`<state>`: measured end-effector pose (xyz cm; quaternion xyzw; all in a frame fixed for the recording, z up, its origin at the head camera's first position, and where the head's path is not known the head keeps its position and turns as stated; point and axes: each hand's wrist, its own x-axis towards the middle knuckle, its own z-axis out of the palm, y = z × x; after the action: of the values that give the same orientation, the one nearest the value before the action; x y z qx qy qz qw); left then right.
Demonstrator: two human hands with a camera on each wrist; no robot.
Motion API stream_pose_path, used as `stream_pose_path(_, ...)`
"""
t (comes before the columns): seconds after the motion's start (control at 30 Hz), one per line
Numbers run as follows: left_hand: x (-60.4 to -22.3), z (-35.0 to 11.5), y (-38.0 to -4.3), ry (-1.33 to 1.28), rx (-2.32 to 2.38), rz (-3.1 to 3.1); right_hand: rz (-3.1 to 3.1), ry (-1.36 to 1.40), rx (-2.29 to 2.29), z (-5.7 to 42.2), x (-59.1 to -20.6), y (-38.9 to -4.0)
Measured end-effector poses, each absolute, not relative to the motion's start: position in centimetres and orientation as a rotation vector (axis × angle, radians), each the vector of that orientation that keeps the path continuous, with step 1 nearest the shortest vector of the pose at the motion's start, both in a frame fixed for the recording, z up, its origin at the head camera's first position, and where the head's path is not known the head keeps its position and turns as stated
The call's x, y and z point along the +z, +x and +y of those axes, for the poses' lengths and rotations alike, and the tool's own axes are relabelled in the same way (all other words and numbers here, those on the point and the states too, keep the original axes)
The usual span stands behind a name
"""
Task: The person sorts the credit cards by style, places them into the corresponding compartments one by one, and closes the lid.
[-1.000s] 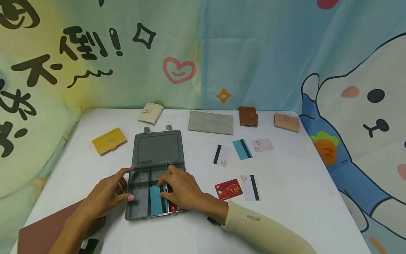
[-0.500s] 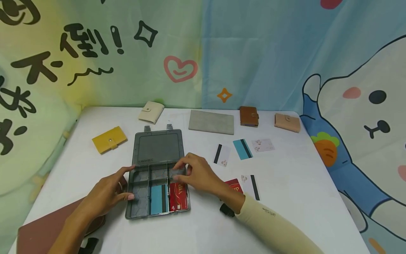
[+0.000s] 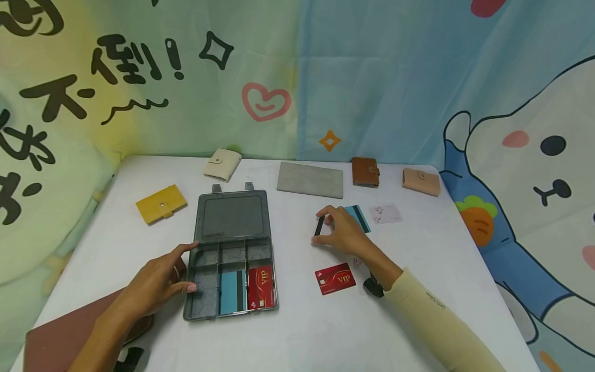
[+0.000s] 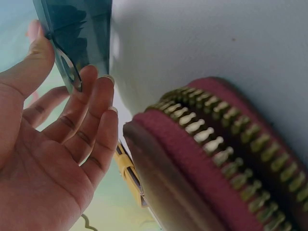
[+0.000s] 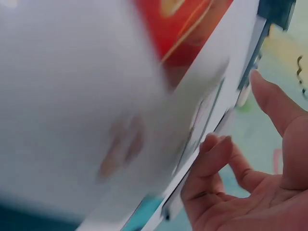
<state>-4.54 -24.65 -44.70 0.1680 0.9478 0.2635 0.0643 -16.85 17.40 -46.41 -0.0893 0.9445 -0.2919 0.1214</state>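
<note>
A grey translucent divided case [image 3: 234, 214] lies with its lid folded back. Its larger compartments hold a blue striped card [image 3: 229, 292] and a red VIP card [image 3: 261, 287]. My left hand [image 3: 160, 279] rests along the case's left side, thumb and fingertips touching the edge, fingers loosely extended. Over a white card with a black stripe [image 3: 319, 226] is my right hand [image 3: 344, 232], which covers most of that card. Thumb and fingers stand apart in the right wrist view, around the card's ends; whether they touch it I cannot tell.
Right of the case lie a red VIP card [image 3: 335, 279], a blue card [image 3: 360, 218] and a pale floral card [image 3: 386, 213]. Wallets line the back, with a grey one [image 3: 310, 180] among them. A yellow wallet [image 3: 161, 204] and brown zippered pouch [image 4: 192, 149] are at left.
My right hand has left the case and moved right to the white striped card, uncovering the red card in its compartment. The left hand has stayed at the case's side.
</note>
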Motion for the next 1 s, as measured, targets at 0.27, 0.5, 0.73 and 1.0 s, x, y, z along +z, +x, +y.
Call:
stream_pose_path(0.27,-44.8,-24.7,-4.5,0.51,0.801,2.866,2.804,-0.13,-0.747,19.8,-46.7,-18.0)
stream_pose_path(0.5,-44.9,-24.7,-4.6,0.51,0.812,2.857,2.804,-0.132,-0.739,19.6,-47.1,-18.1)
stream_pose_path(0.73,-45.0,-24.7,-4.5,0.509,0.811,2.859,2.741,-0.255,-0.858,18.5,-47.0,-17.7)
stream_pose_path(1.0,-44.9,-24.7,-4.5,0.525,0.821,2.871,2.523,-0.407,-1.277,16.4,-46.1,-16.6)
